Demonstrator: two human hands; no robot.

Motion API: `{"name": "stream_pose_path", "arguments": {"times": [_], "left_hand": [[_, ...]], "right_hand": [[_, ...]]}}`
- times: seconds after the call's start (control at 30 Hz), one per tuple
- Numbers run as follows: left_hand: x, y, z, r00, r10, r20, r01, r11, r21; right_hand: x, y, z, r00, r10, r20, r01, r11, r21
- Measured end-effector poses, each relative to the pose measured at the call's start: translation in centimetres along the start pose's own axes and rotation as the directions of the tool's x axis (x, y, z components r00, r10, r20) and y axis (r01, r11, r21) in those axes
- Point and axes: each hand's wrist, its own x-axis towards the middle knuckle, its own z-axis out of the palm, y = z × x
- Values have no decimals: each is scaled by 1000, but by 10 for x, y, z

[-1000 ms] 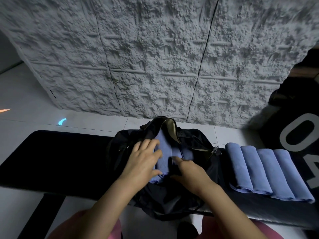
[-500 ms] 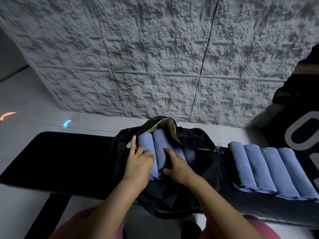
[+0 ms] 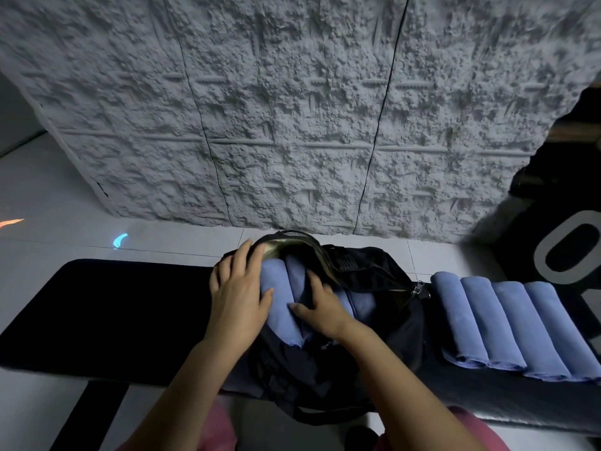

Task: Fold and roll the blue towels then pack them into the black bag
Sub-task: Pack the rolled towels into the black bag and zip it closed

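A black bag [image 3: 383,307] lies open on a black bench [image 3: 130,314], its gold lining showing at the top. Inside lie rolled blue towels [image 3: 276,288] side by side. My left hand [image 3: 237,288] lies flat with straight fingers over the bag's left edge and the leftmost roll. My right hand [image 3: 320,309] presses down on the rolls in the middle of the bag, fingers spread. Several more rolled blue towels [image 3: 507,320] lie in a row on the bench to the right of the bag.
A rough grey textured wall [image 3: 292,109] rises just behind the bench. White floor tiles [image 3: 48,206] show at the left. A dark object with a large white figure [image 3: 572,252] stands at the far right. My pink-clad knees are below the bench edge.
My left hand slid up toward the bag's top-left rim and flattened. My right hand shifted slightly on the rolls. More of the rolls inside the bag now shows.
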Motion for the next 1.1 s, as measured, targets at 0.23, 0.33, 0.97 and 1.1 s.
{"name": "stream_pose_path", "arguments": {"times": [0.23, 0.33, 0.97, 1.1], "left_hand": [[4, 16, -2, 1000, -23, -17, 20, 987, -161], [4, 28, 0, 995, 71, -69, -84, 974, -209], [-5, 50, 14, 958, 282, -58, -266, 791, -551], [-4, 59, 10, 989, 123, 82, -16, 638, -770]], "right_hand": [[-53, 23, -104, 876, -121, -468, 152, 988, 29], [-55, 93, -129, 735, 116, -668, -145, 989, 13], [-54, 151, -101, 780, 494, -384, -511, 857, 65], [-74, 100, -133, 763, 468, -446, -330, 875, 354]]}}
